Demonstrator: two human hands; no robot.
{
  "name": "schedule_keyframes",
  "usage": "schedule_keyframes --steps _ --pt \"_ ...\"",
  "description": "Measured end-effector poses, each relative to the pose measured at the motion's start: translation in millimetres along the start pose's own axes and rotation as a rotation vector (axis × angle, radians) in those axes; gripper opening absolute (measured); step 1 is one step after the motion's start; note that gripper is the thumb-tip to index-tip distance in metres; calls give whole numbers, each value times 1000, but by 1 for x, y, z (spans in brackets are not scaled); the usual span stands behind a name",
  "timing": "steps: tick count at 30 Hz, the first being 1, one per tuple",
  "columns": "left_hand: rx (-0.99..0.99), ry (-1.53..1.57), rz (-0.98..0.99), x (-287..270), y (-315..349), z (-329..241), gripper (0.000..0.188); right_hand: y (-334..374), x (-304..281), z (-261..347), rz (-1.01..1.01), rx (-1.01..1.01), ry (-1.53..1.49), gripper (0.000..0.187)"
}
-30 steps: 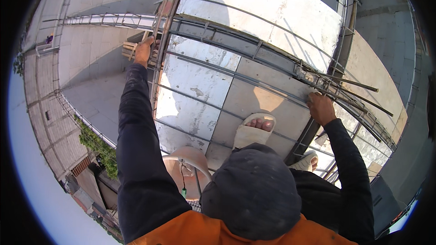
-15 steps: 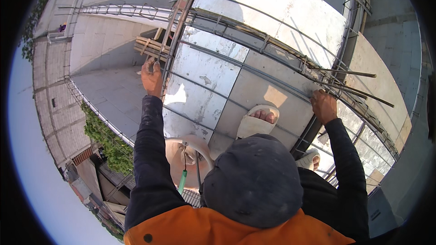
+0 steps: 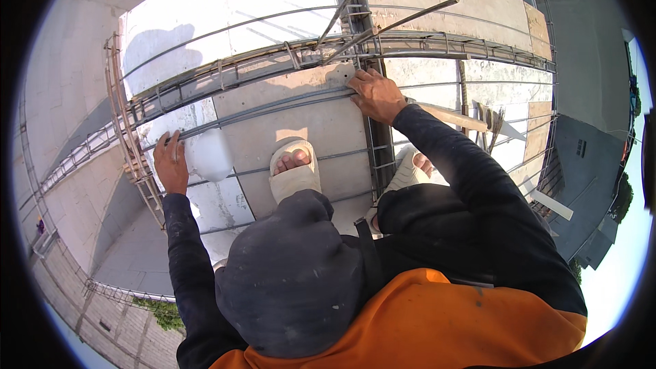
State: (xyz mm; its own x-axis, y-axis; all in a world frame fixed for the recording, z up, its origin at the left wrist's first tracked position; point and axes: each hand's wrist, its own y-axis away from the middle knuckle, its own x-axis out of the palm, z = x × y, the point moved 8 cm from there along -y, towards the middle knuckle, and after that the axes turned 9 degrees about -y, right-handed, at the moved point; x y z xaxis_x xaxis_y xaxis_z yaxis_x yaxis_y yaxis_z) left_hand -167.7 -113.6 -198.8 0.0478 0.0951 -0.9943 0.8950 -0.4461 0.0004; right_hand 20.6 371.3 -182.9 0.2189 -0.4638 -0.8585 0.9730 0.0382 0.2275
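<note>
My right hand (image 3: 377,96) is closed at the right end of a pair of long steel reinforcing bars (image 3: 283,103), beside a beam's steel cage. Its fingertips are partly hidden behind the knuckles. The bars run left across the panels, and my left hand (image 3: 171,164) has its bent fingers on them near their left end, over a white panel (image 3: 219,203). Thinner bars cross below them. My sandalled left foot (image 3: 295,167) stands on the grey-brown panel between my hands, and my right foot (image 3: 410,172) is beyond the dark beam gap.
A long steel cage (image 3: 246,61) lies across the formwork ahead, with loose rods (image 3: 417,15) sticking out over it. A wooden-handled tool (image 3: 451,116) rests right of my right hand. Upright wooden strips (image 3: 123,106) stand at the left edge, beyond which is a drop.
The view has swung to the right, bringing the wooden-handled tool into sight. My left hand has come from beside the wooden strips onto the bars. My right hand stays near their right end.
</note>
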Motion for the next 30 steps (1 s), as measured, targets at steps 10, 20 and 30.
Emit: schedule_keyframes --steps 10,20,30 --pt "-3 76 17 -19 -17 -9 26 -3 5 -9 10 37 -67 33" --pt "83 55 166 -20 -31 -12 24 -9 2 -14 80 1 -103 22" --pt "195 -7 171 -23 -54 -26 20 -16 9 -19 53 7 -5 20"
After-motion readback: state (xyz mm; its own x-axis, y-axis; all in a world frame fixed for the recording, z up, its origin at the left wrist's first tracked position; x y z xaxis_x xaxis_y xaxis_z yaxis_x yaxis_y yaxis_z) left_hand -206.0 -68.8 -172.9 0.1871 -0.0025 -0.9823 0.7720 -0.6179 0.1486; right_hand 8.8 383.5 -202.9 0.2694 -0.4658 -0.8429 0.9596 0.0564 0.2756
